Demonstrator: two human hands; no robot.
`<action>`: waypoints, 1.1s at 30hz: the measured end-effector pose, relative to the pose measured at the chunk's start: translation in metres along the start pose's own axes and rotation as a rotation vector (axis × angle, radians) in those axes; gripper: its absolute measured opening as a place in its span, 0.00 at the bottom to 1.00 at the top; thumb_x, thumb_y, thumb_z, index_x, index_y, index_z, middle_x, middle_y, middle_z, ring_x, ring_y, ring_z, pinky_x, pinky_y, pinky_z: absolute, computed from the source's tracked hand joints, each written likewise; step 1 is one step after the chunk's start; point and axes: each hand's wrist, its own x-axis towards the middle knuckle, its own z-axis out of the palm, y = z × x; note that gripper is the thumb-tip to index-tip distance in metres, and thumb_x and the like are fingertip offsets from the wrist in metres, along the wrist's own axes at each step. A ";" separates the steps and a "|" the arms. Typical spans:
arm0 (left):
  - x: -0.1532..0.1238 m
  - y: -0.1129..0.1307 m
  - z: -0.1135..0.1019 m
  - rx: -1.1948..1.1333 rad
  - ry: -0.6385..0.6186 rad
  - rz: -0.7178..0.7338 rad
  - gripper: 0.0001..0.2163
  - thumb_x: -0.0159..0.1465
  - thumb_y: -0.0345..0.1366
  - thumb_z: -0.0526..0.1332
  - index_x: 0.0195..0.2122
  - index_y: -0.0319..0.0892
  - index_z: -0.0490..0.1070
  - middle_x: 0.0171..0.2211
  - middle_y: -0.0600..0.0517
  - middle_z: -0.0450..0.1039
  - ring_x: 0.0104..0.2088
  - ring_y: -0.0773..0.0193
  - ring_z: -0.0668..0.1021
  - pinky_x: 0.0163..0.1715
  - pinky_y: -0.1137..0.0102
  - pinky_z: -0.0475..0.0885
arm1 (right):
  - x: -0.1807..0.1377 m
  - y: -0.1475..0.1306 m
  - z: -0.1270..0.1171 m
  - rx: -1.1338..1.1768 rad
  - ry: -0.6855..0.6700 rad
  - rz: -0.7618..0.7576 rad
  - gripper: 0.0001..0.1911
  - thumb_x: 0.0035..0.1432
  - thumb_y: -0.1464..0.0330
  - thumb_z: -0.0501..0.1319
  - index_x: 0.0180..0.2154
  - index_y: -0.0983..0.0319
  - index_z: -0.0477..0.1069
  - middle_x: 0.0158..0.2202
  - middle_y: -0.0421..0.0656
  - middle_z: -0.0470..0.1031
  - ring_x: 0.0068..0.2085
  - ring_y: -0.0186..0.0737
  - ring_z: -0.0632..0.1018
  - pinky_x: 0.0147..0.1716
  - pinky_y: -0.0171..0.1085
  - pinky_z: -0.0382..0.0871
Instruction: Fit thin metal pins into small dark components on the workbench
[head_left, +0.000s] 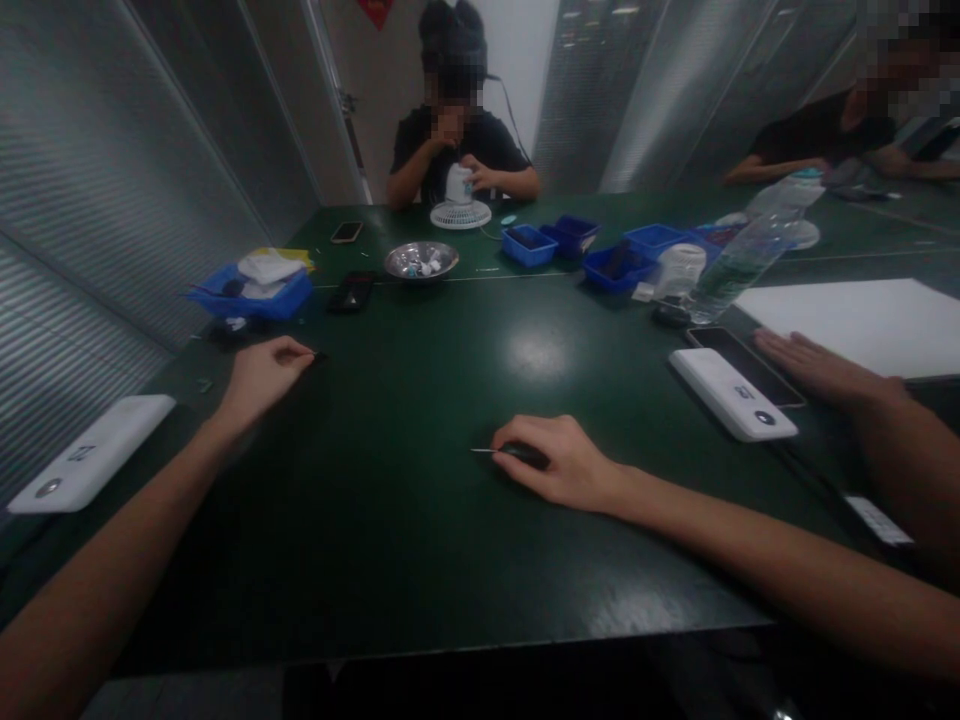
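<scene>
Here's a dark green table (420, 560), and low over it the left hand (262, 375) has its fingertips pinched on a small dark piece (320, 357). The right hand (559, 455), nearer the front edge, curls around a screwdriver (523, 454), metal tip pointing left. Moving outward: a white power bank (97, 450) lies by the left forearm, and on the right, a phone (750, 365) near a co-worker's hand (817, 370). Farther back, a metal bowl (393, 266), then a person (510, 148) holding a white fan (460, 215).
</scene>
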 end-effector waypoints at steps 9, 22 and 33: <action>-0.070 0.107 0.046 -0.205 -0.328 0.646 0.11 0.69 0.42 0.61 0.42 0.41 0.78 0.44 0.46 0.79 0.42 0.57 0.79 0.43 0.64 0.75 | 0.000 0.000 0.001 -0.053 0.012 0.026 0.09 0.70 0.63 0.59 0.45 0.61 0.73 0.39 0.42 0.79 0.32 0.33 0.77 0.32 0.33 0.67; -0.118 0.148 0.069 -0.457 -0.494 0.756 0.04 0.68 0.35 0.65 0.41 0.42 0.78 0.42 0.48 0.78 0.40 0.62 0.80 0.42 0.67 0.76 | 0.002 -0.002 0.002 -0.093 -0.074 0.038 0.08 0.69 0.65 0.57 0.45 0.60 0.73 0.37 0.41 0.77 0.29 0.32 0.73 0.30 0.33 0.63; -0.123 0.151 0.073 -0.414 -0.476 0.796 0.13 0.69 0.34 0.64 0.54 0.43 0.76 0.42 0.49 0.77 0.40 0.64 0.78 0.42 0.68 0.75 | 0.001 -0.001 0.002 -0.100 -0.098 0.004 0.08 0.70 0.64 0.57 0.45 0.60 0.72 0.36 0.40 0.75 0.30 0.32 0.72 0.29 0.33 0.60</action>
